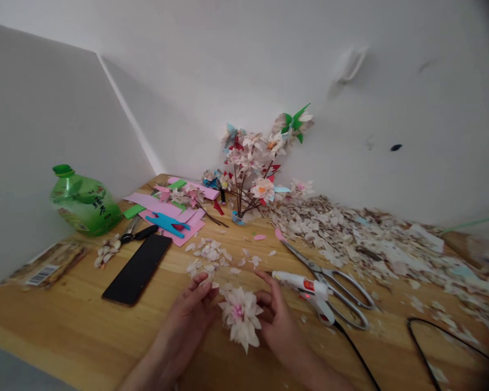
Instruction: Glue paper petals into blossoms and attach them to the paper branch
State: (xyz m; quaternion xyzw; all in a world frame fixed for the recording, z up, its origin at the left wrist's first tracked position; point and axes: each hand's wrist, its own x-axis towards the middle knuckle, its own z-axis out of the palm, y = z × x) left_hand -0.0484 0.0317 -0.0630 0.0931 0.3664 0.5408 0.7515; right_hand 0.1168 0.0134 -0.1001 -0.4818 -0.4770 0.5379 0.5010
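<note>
A handmade white flower (241,317) with a pink centre faces up between my two hands. My right hand (280,320) is at its right edge, fingers curled behind the petals and the index finger raised; its grip on the stem side is hidden. On the left, my left hand (193,307) has thumb and fingers pinched together, with a small pale petal (215,285) at the tips. A white glue gun (305,285) with a red light lies just right of my right hand. Loose pale petals (212,252) are scattered beyond both hands.
Silver scissors (342,290) lie beside the glue gun, near a wide heap of dried petals (342,228). Finished flowers (252,157) stand at the wall. Leftward are a black phone (138,271), pink paper (163,209), a blue clip-like piece (167,222) and a green bottle (85,203).
</note>
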